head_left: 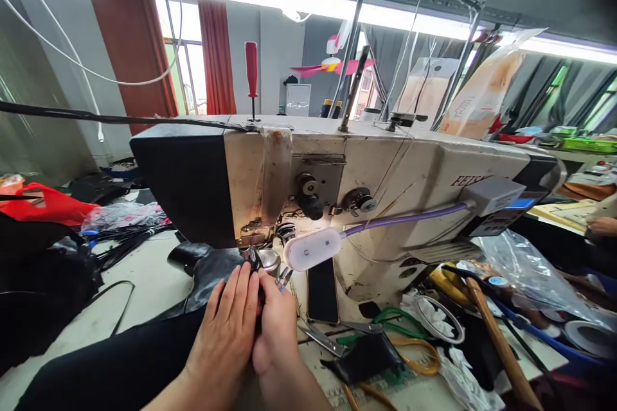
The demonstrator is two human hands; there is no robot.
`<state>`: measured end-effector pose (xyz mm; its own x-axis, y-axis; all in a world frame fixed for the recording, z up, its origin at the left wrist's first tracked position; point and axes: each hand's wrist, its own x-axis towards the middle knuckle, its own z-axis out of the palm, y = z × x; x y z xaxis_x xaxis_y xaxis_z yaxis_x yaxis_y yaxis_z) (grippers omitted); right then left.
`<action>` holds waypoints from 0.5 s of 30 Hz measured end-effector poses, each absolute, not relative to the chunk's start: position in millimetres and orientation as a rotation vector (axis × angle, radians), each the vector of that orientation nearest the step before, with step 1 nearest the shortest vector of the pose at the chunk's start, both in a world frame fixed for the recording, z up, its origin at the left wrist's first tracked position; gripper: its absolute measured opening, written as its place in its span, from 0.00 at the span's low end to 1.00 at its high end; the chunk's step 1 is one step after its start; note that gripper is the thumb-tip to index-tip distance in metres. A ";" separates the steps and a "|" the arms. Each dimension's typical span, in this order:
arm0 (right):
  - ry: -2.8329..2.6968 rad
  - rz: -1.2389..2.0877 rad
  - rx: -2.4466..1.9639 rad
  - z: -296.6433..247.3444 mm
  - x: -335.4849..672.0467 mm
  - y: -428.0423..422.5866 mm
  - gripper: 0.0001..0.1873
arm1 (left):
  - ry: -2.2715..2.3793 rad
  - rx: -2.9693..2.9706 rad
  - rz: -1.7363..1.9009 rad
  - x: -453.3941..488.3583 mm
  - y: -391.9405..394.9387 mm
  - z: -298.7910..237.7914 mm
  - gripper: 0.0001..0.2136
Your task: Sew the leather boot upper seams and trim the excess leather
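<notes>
My left hand (228,318) lies with its fingers stretched and pressed together over a black leather piece (215,270), beside the presser foot of an industrial sewing machine (409,170). My right hand (277,327) is closed against it from the other side, thumb up, pinching the leather between both hands. Most of the gripped part is hidden behind the fingers. A small blue-and-metal tool (284,279) shows just past my right hand; I cannot tell if it is held. A lit lamp (313,249) on a purple gooseneck hangs above.
A black phone-like slab (322,292) lies on the machine bed. To the right are green-handled scissors (400,320), a black pouch (364,356), a wooden-handled hammer (496,334) and a white roll (436,318). A red-handled screwdriver (251,70) stands upright on the machine head. Black material fills the left.
</notes>
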<state>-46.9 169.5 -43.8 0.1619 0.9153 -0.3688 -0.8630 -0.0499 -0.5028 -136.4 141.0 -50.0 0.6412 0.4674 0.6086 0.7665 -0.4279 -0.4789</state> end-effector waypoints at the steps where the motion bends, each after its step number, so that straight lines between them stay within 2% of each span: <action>1: -0.079 1.464 -0.724 -42.1 -45.5 168.6 0.19 | -0.962 -2.023 -0.497 -133.8 144.8 -58.8 0.27; 5: -0.140 1.514 -0.795 -41.1 -35.3 166.3 0.20 | -0.950 -1.990 -0.605 -132.9 164.2 -70.5 0.21; 12: -0.420 1.635 -0.892 -41.4 -27.9 168.3 0.21 | -0.706 -2.108 -0.782 -147.4 184.3 -39.0 0.13; 15: -0.677 1.513 -0.958 -46.5 -9.2 158.9 0.21 | -0.609 -2.159 -0.786 -151.0 195.7 -28.6 0.10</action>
<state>-9.2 158.9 -46.5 -0.0021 0.9806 -0.1961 -0.5075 -0.1700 -0.8447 -151.0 195.7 -28.6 0.6989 0.1715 0.6944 0.6293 -0.6089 -0.4830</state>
